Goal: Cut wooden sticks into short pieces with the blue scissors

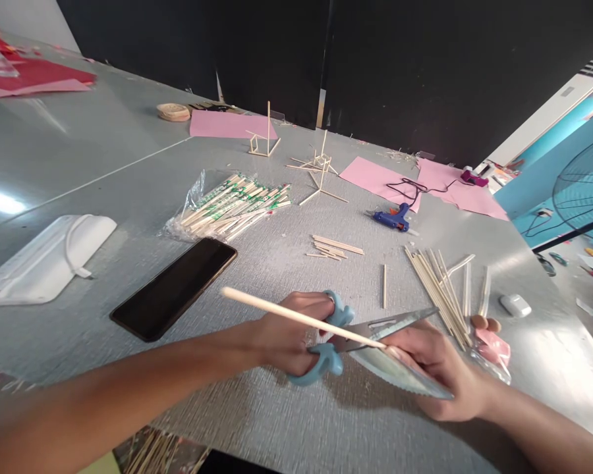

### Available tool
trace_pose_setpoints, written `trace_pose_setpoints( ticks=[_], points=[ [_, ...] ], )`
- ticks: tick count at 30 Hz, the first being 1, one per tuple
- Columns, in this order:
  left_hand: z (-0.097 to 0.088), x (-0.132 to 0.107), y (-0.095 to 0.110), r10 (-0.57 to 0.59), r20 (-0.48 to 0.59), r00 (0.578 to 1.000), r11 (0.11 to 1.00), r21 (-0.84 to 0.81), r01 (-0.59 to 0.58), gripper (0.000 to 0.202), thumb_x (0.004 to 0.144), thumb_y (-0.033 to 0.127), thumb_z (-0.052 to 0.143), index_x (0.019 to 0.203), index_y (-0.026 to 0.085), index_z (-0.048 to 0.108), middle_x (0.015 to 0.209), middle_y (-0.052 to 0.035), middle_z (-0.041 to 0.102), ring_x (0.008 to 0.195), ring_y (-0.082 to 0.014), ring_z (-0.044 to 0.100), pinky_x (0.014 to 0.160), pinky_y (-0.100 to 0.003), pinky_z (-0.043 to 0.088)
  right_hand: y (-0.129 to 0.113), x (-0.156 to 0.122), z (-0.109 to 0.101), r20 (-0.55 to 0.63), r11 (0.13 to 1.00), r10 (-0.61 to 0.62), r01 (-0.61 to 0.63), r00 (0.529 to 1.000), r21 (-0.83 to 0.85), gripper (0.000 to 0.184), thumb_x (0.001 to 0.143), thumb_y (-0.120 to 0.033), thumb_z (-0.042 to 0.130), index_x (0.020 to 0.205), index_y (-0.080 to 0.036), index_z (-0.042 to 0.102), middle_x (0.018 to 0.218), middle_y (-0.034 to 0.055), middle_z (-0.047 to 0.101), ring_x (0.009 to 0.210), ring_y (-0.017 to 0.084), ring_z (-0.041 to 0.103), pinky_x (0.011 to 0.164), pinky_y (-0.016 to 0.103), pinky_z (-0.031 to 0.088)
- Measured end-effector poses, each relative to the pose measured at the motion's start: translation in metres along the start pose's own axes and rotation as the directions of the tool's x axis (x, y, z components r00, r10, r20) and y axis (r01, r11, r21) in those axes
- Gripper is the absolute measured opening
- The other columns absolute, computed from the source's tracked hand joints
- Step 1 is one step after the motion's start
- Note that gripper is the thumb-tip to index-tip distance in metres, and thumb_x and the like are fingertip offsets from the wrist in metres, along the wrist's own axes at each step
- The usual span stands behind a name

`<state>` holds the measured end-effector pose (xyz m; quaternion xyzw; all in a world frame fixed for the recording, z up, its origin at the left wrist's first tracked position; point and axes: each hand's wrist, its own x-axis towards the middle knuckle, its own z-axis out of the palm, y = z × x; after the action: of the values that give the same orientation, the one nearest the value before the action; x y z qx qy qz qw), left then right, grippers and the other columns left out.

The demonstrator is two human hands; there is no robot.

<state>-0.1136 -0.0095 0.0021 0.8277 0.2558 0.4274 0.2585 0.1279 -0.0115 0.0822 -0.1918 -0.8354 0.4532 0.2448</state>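
My left hand is closed through the blue handles of a pair of scissors, whose blades stand apart and point right. Between the blades runs a wooden chopstick, slanting from upper left to its right end at my right hand. The fingers of that hand pinch this end, partly hidden by the blades. Beyond my hands lie several short cut sticks and one single stick piece. A bundle of longer sticks rests just past my right hand.
A black phone and a white pouch lie at left. Behind them is a plastic bag of wrapped chopsticks. Small stick frames, a blue glue gun and pink paper sheets are farther back. A white earbud case sits right.
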Motion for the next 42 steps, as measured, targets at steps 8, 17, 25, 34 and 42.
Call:
trace_pose_setpoints(
  ticks=[8, 17, 25, 34, 42],
  points=[
    [-0.002, -0.001, -0.001, -0.012, 0.019, 1.0, 1.0, -0.009, 0.012, 0.023, 0.083, 0.023, 0.059, 0.077, 0.025, 0.037, 0.069, 0.0033, 0.048, 0.061, -0.0138, 0.048, 0.057, -0.026, 0.041, 0.001, 0.003, 0.0, 0.117, 0.925, 0.16, -0.19, 0.98, 0.329, 0.049, 0.114, -0.05, 0.049, 0.074, -0.022, 0.044, 0.061, -0.0075, 0.036, 0.053, 0.008, 0.03, 0.046, 0.022, 0.026],
    [0.002, -0.002, -0.006, -0.155, 0.021, 0.988, 0.984, -0.088, 0.156, 0.014, 0.078, 0.024, 0.064, 0.076, 0.021, 0.051, 0.07, 0.0044, 0.052, 0.058, -0.0107, 0.047, 0.056, -0.023, 0.04, 0.008, 0.0, -0.004, -0.069, 0.986, -0.038, 0.026, 0.997, -0.167, 0.02, 0.105, -0.017, 0.047, 0.088, -0.021, 0.057, 0.062, -0.0071, 0.043, 0.051, 0.009, 0.035, 0.045, 0.021, 0.031],
    [0.003, -0.001, -0.011, -0.133, 0.021, 0.991, 0.989, -0.055, 0.134, 0.023, 0.085, 0.035, 0.068, 0.077, 0.022, 0.052, 0.071, 0.0037, 0.053, 0.057, -0.0123, 0.048, 0.055, -0.025, 0.043, 0.011, -0.003, -0.005, -0.025, 0.989, 0.072, -0.075, 0.997, -0.125, 0.019, 0.104, -0.018, 0.05, 0.093, -0.019, 0.066, 0.068, -0.0034, 0.057, 0.057, 0.01, 0.044, 0.051, 0.022, 0.037],
    [0.002, 0.001, -0.002, -0.159, 0.025, 0.987, 0.984, -0.083, 0.161, 0.018, 0.084, 0.027, 0.06, 0.078, 0.023, 0.044, 0.072, 0.0034, 0.051, 0.058, -0.0114, 0.046, 0.052, -0.025, 0.039, 0.011, -0.001, -0.006, -0.044, 0.984, 0.044, -0.051, 0.998, -0.171, 0.018, 0.101, -0.014, 0.048, 0.09, -0.019, 0.061, 0.07, -0.0021, 0.059, 0.057, 0.009, 0.046, 0.049, 0.021, 0.036],
    [0.009, -0.003, -0.007, -0.164, 0.02, 0.986, 0.971, -0.173, 0.165, 0.019, 0.081, 0.03, 0.064, 0.074, 0.022, 0.048, 0.069, 0.0036, 0.052, 0.058, -0.0114, 0.05, 0.051, -0.023, 0.04, 0.009, -0.004, -0.003, -0.066, 0.976, 0.016, -0.03, 0.998, -0.217, 0.02, 0.104, -0.016, 0.048, 0.089, -0.02, 0.06, 0.061, -0.0067, 0.045, 0.052, 0.009, 0.036, 0.045, 0.021, 0.03]
  ],
)
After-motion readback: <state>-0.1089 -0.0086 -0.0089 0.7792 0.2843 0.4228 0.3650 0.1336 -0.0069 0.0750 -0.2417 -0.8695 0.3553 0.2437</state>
